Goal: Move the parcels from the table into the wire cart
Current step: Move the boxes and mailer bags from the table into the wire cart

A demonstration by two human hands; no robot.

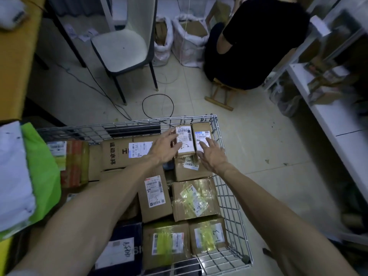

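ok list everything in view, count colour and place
silver wire-mesh cart: one, silver, floor centre
brown cardboard parcels with white labels: at least ten, brown, in the cart
white-seated chair with black legs: one, white and black, beyond the cart
white sacks holding cardboard: two, white, far wall
black cable: one loop, black, floor
seated person in black clothes: one, black, on a wooden stool, far right
white shelf unit: one, white, right edge
green plastic bag: one, green, left edge
yellow tabletop: one, yellow, top left
left hand: one, on a small parcel, cart's far right corner
right hand: one, touching the neighbouring small parcel
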